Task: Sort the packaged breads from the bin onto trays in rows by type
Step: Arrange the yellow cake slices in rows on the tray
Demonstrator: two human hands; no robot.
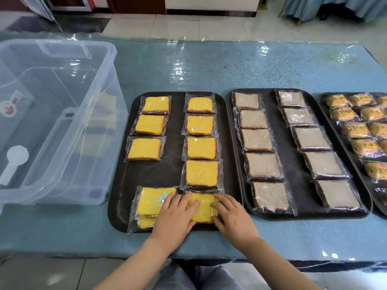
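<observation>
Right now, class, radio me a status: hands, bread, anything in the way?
Both hands flat on one yellow bread pack, left hand, right hand. Left tray nearly full. Two stacked packs touch its left side. Bin looks empty.

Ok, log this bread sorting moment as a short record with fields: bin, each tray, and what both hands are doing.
bin: clear plastic bin, no breads visible inside
left tray: yellow breads in two columns, two stacked at near left
middle tray: pale sliced breads, two columns of five
right tray: small golden printed packs, partly out of view
left hand: flat on near yellow pack
right hand: flat on same pack
</observation>
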